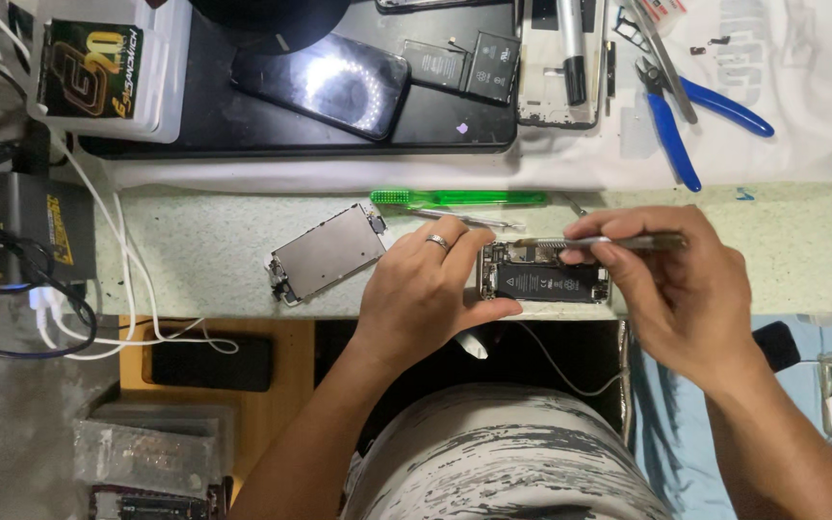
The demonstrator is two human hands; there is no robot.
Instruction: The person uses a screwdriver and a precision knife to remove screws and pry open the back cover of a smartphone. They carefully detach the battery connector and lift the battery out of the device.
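Observation:
An opened phone body (543, 279) with its black battery showing lies on the pale green mat (195, 250). My left hand (428, 289), a ring on one finger, grips the phone's left end. My right hand (671, 289) holds a thin screwdriver (618, 242) level across the phone's upper edge, its tip pointing left. The detached screen panel (327, 252) lies face down on the mat to the left of my left hand.
A green toothbrush (459, 197) and metal tweezers (464, 220) lie behind the phone. Blue-handled pliers (681, 120), loose batteries (464, 65), a dark phone (325, 82) and another open phone frame (560, 63) sit further back. A charger box with white cables (98, 289) is at the left.

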